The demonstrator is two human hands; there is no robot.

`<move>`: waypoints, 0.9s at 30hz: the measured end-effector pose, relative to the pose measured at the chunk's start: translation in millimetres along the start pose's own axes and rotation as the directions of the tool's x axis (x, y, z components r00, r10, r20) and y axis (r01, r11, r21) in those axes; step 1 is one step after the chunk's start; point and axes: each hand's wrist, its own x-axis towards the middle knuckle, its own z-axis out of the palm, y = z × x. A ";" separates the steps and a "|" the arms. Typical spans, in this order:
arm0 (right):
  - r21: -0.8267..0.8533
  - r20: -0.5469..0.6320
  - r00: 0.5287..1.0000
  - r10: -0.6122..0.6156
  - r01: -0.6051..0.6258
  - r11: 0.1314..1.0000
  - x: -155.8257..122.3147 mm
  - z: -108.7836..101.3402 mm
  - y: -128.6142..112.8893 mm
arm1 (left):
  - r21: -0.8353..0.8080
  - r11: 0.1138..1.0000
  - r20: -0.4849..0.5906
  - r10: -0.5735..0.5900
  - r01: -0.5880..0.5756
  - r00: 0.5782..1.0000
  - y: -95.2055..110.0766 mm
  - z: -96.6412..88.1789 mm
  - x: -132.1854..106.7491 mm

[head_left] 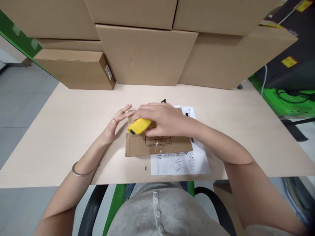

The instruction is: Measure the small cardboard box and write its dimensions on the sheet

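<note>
A small flat cardboard parcel (157, 146) lies on the pale table (61, 131), resting partly on a printed paper sheet (182, 162). My right hand (163, 119) is closed around a yellow cutter (139, 126) and holds it over the parcel's left end. My left hand (116, 123) rests open with fingers stretched against the parcel's left edge, a metal bangle on its wrist.
Large cardboard boxes (147, 55) are stacked along the table's far side, with a smaller box (76, 68) at the back left. A small dark object (163, 101) lies behind the parcel. Green and black equipment (290, 82) stands to the right.
</note>
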 end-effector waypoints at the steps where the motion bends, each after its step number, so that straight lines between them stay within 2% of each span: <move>1: 0.039 -0.014 1.000 -0.019 0.019 0.999 -11.6 -10.2 1.7 | 0.132 0.989 -0.005 0.069 -0.068 0.998 13.7 0.9 -1.1; 3: 0.131 -0.002 0.999 -0.038 0.038 0.991 -39.4 -30.7 3.0 | 0.382 0.903 0.084 0.178 -0.196 0.981 46.5 10.7 -5.8; 4: 0.169 0.038 0.999 -0.039 0.033 0.985 -53.5 -39.2 2.0 | 0.458 0.849 0.166 0.212 -0.265 0.963 63.4 19.9 -9.4; 6: 0.209 0.132 0.991 -0.030 0.002 0.978 -77.3 -49.6 -2.8 | 0.525 0.742 0.366 0.245 -0.417 0.898 92.1 44.3 -17.6; 8: 0.207 0.218 0.976 -0.009 -0.037 0.978 -92.6 -51.0 -8.8 | 0.563 0.651 0.489 0.233 -0.509 0.840 107.6 70.9 -24.9; 11: 0.195 0.302 0.953 0.038 -0.100 0.976 -100.2 -43.9 -12.4 | 0.616 0.557 0.528 0.232 -0.556 0.817 105.0 99.7 -31.0; 13: 0.198 0.331 0.942 0.062 -0.134 0.971 -97.9 -40.9 -9.5 | 0.643 0.508 0.528 0.250 -0.574 0.812 95.4 107.1 -32.7; 16: 0.215 0.372 0.925 0.079 -0.168 0.962 -86.7 -46.3 2.6 | 0.642 0.430 0.581 0.265 -0.634 0.769 86.2 106.3 -34.4; 18: 0.226 0.381 0.922 0.067 -0.163 0.960 -75.0 -55.8 15.7 | 0.645 0.385 0.624 0.233 -0.660 0.746 86.0 104.1 -35.3; 22: 0.144 0.327 0.939 0.110 -0.165 0.976 -45.4 -79.8 52.9 | 0.672 0.330 0.645 0.180 -0.663 0.743 90.4 104.6 -36.6; 27: 0.112 0.282 0.931 0.232 -0.272 0.956 -14.8 -94.8 99.3 | 0.672 0.315 0.646 0.192 -0.670 0.739 90.6 106.1 -37.0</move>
